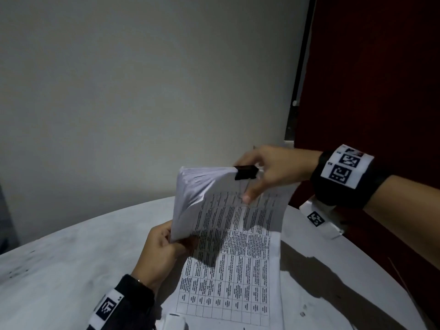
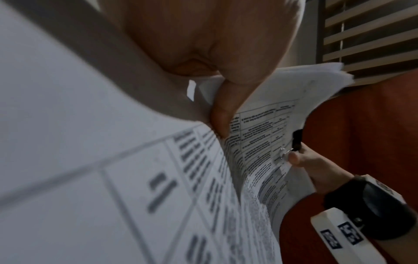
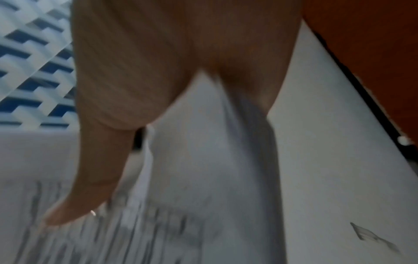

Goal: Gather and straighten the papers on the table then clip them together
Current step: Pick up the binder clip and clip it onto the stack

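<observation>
While the left hand (image 1: 164, 246) pinches the papers (image 1: 228, 246), the right hand (image 1: 266, 170) grips the clip (image 1: 246, 172) (already on); only letting go seems left.

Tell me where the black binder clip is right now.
In the head view the binder clip sits right of centre, on the top edge of the raised paper stack, pinched in the right hand, above the table.
</observation>
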